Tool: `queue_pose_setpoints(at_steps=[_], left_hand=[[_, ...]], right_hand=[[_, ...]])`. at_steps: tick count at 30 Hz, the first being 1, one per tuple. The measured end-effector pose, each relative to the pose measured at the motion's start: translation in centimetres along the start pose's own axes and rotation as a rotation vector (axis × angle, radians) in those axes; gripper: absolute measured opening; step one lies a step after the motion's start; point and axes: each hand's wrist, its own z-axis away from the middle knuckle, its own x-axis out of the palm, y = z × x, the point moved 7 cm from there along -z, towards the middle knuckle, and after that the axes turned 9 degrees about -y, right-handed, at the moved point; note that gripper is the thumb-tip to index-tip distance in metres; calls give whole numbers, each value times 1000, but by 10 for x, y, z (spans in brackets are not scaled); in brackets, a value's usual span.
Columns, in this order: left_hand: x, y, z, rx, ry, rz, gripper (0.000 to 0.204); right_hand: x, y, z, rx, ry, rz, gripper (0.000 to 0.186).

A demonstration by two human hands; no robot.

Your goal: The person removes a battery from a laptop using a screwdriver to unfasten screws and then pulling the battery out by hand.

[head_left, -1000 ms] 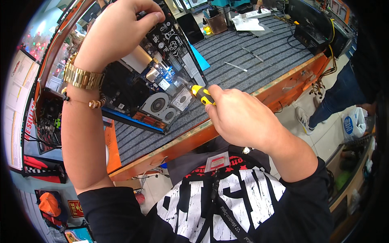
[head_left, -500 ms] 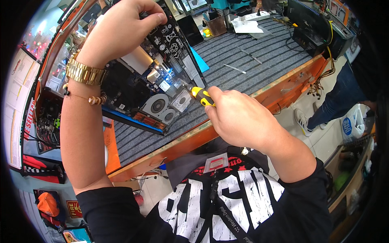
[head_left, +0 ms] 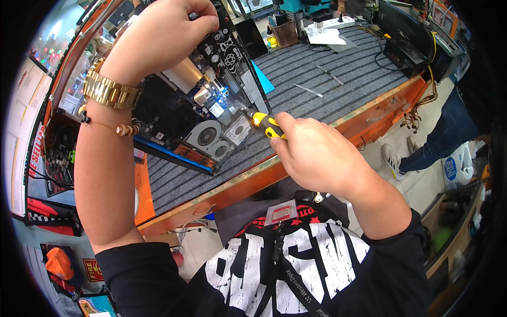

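Note:
An opened laptop [head_left: 163, 113] with exposed boards, a long black battery [head_left: 235, 63] and silver fans [head_left: 207, 136] lies angled on the grey ribbed mat. My left hand [head_left: 156, 39] is curled at its upper part, thumb and fingers closed over the black edge, fingertips partly hidden. My right hand [head_left: 319, 156] grips a yellow-and-black screwdriver [head_left: 268, 124], its tip down at the laptop's right side beside a small translucent-covered part [head_left: 236, 128].
Tweezers [head_left: 308, 90], a blue sheet [head_left: 264, 79], a power strip [head_left: 340, 22] and black devices [head_left: 401, 39] sit on the bench. A person's jeans-clad leg [head_left: 443, 127] and a plastic bag [head_left: 457, 169] are at the right. A display board [head_left: 34, 105] stands at the left.
My right hand and the screwdriver have shifted very slightly to the right. The grip of both hands looks the same.

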Motion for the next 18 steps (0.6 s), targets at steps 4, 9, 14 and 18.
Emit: queue_pose_setpoints(at_steps=[4,9,14,18], left_hand=[[-4,1,7,-35,30,-20,30],[-27,23,26,82,353,-115,30],[-51,21,62,-73,417,-8,41],[-53,30,80,2,378,-66,36]], right_hand=[[0,1,1,-9,1,-12,26],[-1,0,2,-28,30,-7,26],[-1,1,1,-37,23,-7,24],[-3,0,1,-40,28,-10,24]])
